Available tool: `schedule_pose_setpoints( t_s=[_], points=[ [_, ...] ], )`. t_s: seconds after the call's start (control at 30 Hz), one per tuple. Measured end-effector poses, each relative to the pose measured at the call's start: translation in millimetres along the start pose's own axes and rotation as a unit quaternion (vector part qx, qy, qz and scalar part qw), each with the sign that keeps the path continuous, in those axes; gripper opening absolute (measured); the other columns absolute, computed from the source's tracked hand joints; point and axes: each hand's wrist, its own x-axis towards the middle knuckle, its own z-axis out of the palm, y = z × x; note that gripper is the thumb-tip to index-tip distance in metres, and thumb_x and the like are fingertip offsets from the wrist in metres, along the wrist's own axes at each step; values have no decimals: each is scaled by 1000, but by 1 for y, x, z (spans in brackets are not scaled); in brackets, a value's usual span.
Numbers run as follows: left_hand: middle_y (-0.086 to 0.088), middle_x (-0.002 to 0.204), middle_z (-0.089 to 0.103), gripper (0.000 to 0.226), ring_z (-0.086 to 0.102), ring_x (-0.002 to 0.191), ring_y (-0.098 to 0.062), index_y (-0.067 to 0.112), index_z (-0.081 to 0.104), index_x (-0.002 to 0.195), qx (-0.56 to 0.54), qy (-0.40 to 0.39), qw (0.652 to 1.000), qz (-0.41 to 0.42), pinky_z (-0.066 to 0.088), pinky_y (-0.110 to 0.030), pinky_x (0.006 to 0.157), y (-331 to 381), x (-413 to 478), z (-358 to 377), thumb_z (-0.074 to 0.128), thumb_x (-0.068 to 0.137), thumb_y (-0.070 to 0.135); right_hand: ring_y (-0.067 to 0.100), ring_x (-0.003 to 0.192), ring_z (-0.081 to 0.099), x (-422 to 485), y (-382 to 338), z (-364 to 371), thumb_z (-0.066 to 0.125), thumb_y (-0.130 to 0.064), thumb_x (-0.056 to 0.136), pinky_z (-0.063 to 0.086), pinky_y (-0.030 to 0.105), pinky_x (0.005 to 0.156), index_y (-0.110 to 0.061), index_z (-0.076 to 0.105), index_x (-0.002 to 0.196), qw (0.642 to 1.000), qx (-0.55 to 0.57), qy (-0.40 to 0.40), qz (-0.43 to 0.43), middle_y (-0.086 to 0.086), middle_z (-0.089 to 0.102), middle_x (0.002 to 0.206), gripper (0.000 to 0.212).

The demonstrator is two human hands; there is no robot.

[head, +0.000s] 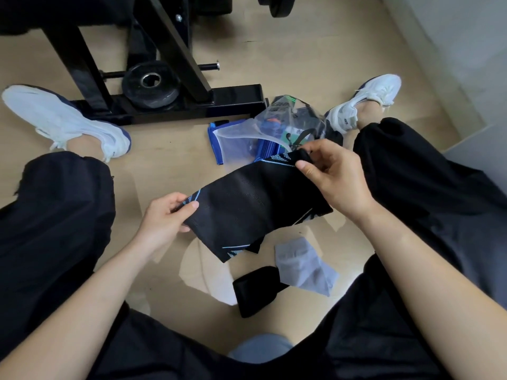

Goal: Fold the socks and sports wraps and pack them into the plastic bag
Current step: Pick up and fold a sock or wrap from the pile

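Centrally, the black sports wrap point(255, 207) with light-blue trim is held above the floor point(170, 149), stretched between both hands. The left hand point(167, 216) pinches its near-left edge between thumb and curled fingers. The right hand point(332, 175) grips its far-right end, fingers curled round the fabric. Beneath it on the floor lie a grey sock point(304, 267) and, partly under the sock, a folded black wrap point(256, 293). Beyond the right hand sits the clear plastic bag point(277, 119), which holds several items, with a blue fabric piece point(215, 145) at its left. Further off, a weight plate point(162, 91) rests against a black bench frame point(236, 97).
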Motion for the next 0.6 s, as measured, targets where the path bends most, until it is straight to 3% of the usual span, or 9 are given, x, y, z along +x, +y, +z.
schedule_pose_setpoints(
  t_s=[0.2,0.33,0.4,0.5,0.6],
  points=[
    [0,83,75,9,66,70,-9,10,72,96,-71,4,997,18,55,-20,59,28,-23,-1,66,97,17,23,67,58,-11,-6,22,72,-22,90,50,37,68,-17,68,103,998,-1,-60,-14,7,62,74,15],
    [-4,85,75,10,66,67,-9,11,74,100,-86,-9,996,30,55,-20,60,38,-33,7,65,97,12,4,63,54,-23,-13,49,73,-17,88,47,20,65,-23,67,93,994,46,-94,0,-8,61,72,10],
    [-4,82,74,10,65,62,-9,10,74,100,-91,-9,995,31,54,-19,58,41,-33,14,66,96,8,3,63,56,-28,-18,64,73,-13,88,45,14,64,-28,64,89,991,71,-112,16,-13,62,74,18],
    [-4,83,75,11,66,59,-13,13,73,102,-94,-1,995,20,57,-22,58,40,-32,24,68,93,7,12,71,65,-36,-21,83,72,-9,88,48,19,67,-23,67,91,985,106,-131,43,-5,68,80,15],
    [-19,100,72,23,68,66,-20,4,70,114,-110,-7,994,3,57,-23,60,38,-32,31,71,92,10,17,78,69,-41,-22,95,71,-12,87,53,29,71,-23,66,91,982,118,-140,54,-2,71,83,13]
  ],
)
